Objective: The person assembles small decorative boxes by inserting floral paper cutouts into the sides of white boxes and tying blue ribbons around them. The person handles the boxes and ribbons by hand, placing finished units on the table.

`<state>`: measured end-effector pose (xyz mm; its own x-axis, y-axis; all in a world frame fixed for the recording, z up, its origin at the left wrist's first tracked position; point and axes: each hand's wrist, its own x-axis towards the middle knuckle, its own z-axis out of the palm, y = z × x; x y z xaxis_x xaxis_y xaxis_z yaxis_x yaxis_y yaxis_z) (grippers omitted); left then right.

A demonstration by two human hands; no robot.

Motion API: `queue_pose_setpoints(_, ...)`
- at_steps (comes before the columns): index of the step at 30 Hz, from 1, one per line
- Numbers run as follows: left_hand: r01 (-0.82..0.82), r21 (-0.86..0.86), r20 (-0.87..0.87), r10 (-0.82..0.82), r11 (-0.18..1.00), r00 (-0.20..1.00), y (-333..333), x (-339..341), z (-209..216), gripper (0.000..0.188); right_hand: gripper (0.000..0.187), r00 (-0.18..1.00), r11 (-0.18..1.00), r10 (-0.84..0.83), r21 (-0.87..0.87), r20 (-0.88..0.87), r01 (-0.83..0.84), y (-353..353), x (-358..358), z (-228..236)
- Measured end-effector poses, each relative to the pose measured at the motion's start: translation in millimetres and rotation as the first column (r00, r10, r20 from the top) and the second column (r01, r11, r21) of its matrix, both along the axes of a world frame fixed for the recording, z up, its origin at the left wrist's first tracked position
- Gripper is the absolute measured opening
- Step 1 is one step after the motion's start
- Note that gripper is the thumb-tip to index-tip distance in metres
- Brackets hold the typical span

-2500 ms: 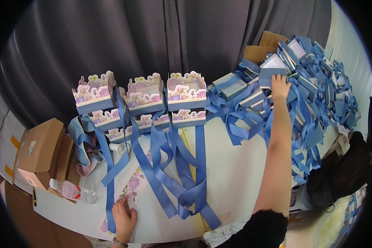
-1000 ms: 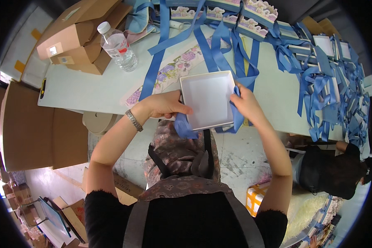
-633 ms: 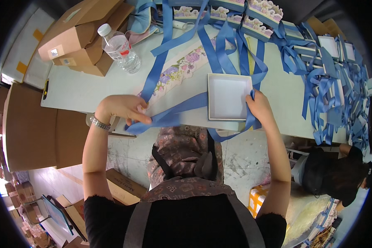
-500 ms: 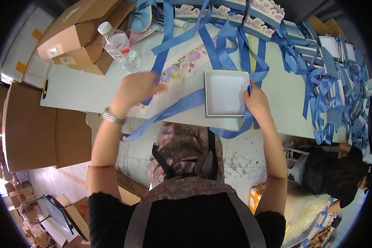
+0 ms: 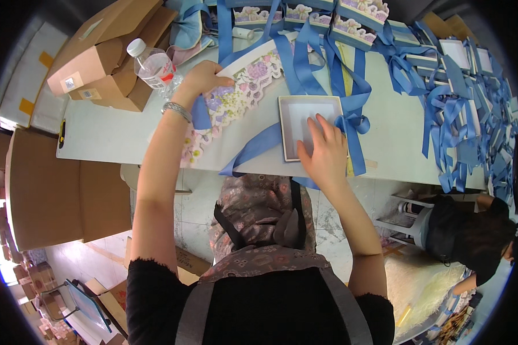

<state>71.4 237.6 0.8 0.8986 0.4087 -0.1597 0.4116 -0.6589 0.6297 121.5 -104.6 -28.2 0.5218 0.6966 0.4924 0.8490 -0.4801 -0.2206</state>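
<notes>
My left hand (image 5: 204, 80) is closed on the edge of a long strip of flower-printed paper (image 5: 256, 72) with a scalloped, cut-out border. The strip slants across the table and bends up at my fingers. Fingers spread, my right hand (image 5: 326, 146) rests over a shallow, square white box (image 5: 296, 112) near the table's front edge, with its fingertips inside. Blue ribbon (image 5: 253, 150) runs out from the box's left side, and more ribbon lies in loops (image 5: 354, 123) at its right.
A clear plastic bottle (image 5: 154, 66) stands behind my left hand, beside brown cardboard boxes (image 5: 106, 60). Flower-decorated blue boxes (image 5: 354, 31) line the back. Blue ribboned boxes (image 5: 454, 115) pile up at the right, where another person (image 5: 466, 230) sits low beside the table.
My left hand has moved up and away, taking hold of the paper strip and raising it. My right hand has left the box's right edge and now lies over its inside.
</notes>
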Motion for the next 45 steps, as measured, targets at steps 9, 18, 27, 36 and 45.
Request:
queue_pose_setpoints(9, -0.144, -0.256, 0.216, 0.202, 0.956, 0.955, -80.5, -87.1, 93.0, 0.030, 0.057, 0.579, 0.877, 0.430, 0.472, -0.693, -0.087, 9.2, -31.2, 42.2)
queue_pose_setpoints(18, -0.077, -0.361, 0.644, 0.308, 0.929, 0.700, -170.0, -142.1, 100.8, 0.050, 0.039, 0.222, 0.746, 0.665, 0.650, -0.714, -0.144, 18.2, -69.0, 75.5)
queue_pose_setpoints(27, 0.049, -0.310, 0.650, 0.174, 0.950, 0.740, -194.2, -121.0, 95.1, 0.093, 0.075, -0.131, 0.597, 0.799, 0.800, -0.586, 0.065, -1.0, -34.4, 87.9)
queue_pose_setpoints(36, -0.229, 0.627, 0.642, -0.328, 0.744, 0.693, -201.1, -102.6, 139.7, 0.060, 0.034, -0.006, 0.555, 0.826, 0.815, -0.563, -0.166, -5.8, -22.3, 112.7)
queue_pose_setpoints(45, -0.150, 0.573, 0.670, -0.355, 0.806, 0.652, -180.7, -99.6, 146.1, 0.014, 0.022, 0.114, 0.664, 0.748, 0.740, -0.654, -0.108, 10.8, -20.5, 127.4)
